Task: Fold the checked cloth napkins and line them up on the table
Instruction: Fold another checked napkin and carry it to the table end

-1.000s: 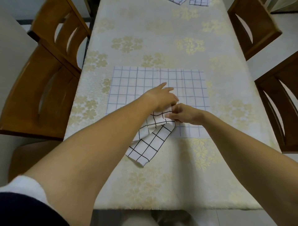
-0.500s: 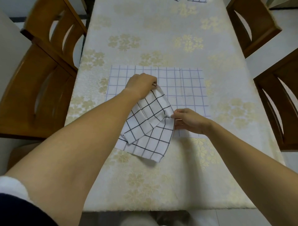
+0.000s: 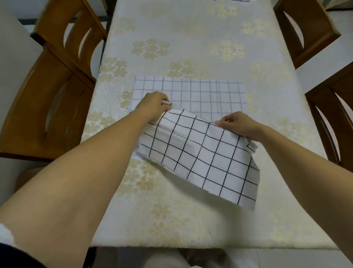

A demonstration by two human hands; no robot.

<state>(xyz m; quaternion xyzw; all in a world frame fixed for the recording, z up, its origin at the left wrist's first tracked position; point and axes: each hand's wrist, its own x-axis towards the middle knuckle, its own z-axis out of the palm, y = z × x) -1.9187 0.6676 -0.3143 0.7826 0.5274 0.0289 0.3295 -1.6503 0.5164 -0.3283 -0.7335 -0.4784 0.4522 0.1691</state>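
Observation:
A white napkin with bold black checks [image 3: 200,155] hangs spread between my two hands above the table's near half. My left hand [image 3: 154,104] pinches its far left corner, and my right hand [image 3: 236,124] pinches its far right edge. Its lower part droops toward me over the tablecloth. Under it, a second napkin with thin blue checks [image 3: 200,95] lies flat on the table; its near edge is hidden by the held one.
The table [image 3: 191,225] wears a cream cloth with gold flowers. Wooden chairs stand at the left [image 3: 49,107] and right [image 3: 330,107]. More checked cloth [image 3: 233,0] peeks in at the far edge.
My hands have drawn apart, opening the bunched black-checked napkin out wide. The right hand moved right and the left hand moved left along the far edge.

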